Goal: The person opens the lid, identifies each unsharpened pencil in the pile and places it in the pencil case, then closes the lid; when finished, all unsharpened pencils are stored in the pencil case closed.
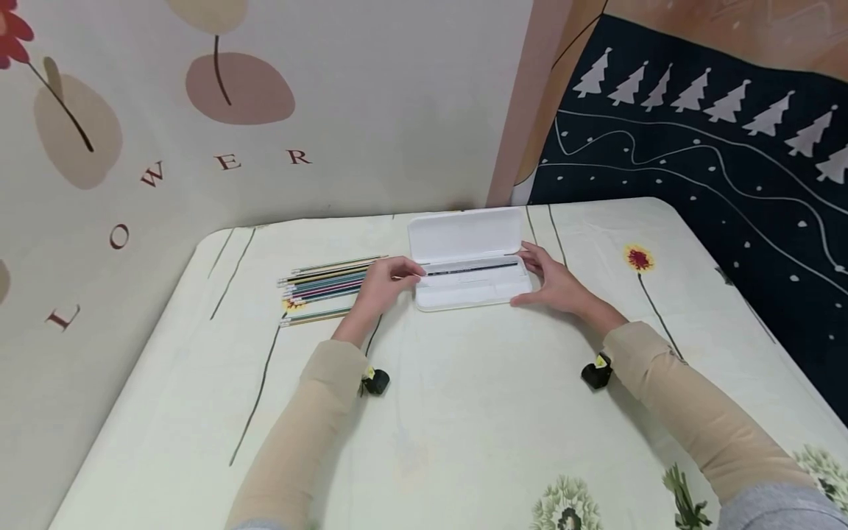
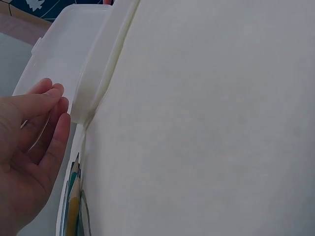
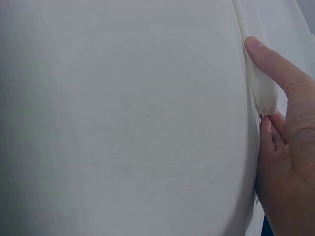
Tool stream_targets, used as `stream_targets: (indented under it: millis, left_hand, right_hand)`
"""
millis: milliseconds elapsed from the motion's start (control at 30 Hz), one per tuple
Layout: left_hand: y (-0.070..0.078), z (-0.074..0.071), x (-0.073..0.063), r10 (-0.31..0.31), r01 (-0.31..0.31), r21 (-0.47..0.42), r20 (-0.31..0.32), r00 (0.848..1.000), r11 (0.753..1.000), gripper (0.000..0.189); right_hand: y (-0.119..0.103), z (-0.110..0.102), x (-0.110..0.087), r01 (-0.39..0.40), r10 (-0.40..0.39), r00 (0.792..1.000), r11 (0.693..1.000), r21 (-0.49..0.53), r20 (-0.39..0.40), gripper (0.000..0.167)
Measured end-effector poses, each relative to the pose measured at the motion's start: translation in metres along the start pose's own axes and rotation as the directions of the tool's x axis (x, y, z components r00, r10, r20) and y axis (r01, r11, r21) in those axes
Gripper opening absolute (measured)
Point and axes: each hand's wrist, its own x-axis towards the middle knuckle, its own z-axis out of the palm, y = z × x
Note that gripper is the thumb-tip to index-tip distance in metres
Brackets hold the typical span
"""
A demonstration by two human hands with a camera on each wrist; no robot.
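Observation:
A white pencil case (image 1: 473,287) lies on the table, its lid (image 1: 465,234) tipped back. One dark pencil (image 1: 472,269) lies inside along the hinge side. My left hand (image 1: 387,283) is at the case's left end, fingertips right at the rim beside the pencil's end. In the left wrist view its fingers (image 2: 61,105) are loosely bent, with nothing showing between them. My right hand (image 1: 553,283) grips the right end of the case. Its thumb (image 3: 266,54) lies on the front wall and the other fingers are round the end, partly hidden.
Several loose pencils (image 1: 324,283) in various colours lie left of the case, partly behind my left hand and wrist. A pale flowered cloth (image 1: 464,412) covers the table. Its back edge meets a printed wall hanging (image 1: 397,110), with a dark tree-patterned cloth (image 1: 662,154) at the right.

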Motion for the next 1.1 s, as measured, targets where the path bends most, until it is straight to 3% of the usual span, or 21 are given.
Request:
stream_targets:
  millis: [233,467,1100]
  left_hand:
    - [-0.003,-0.008,-0.001,0.033,-0.033,0.008,-0.011,0.999,0.999,0.011]
    - [-0.005,-0.016,-0.002,-0.006,0.006,-0.009,-0.026,1.0,1.0,0.01]
    - [-0.01,-0.047,-0.007,-0.004,0.003,-0.007,-0.094,0.996,1.0,0.014]
  right_hand:
    - [0.004,0.0,0.002,0.006,-0.006,1.0,1.0,-0.022,-0.011,0.116]
    - [0.004,0.0,0.001,0.005,-0.005,1.0,1.0,-0.01,-0.008,0.116]
    - [0.003,0.0,0.0,0.009,-0.009,1.0,1.0,-0.018,-0.008,0.116]
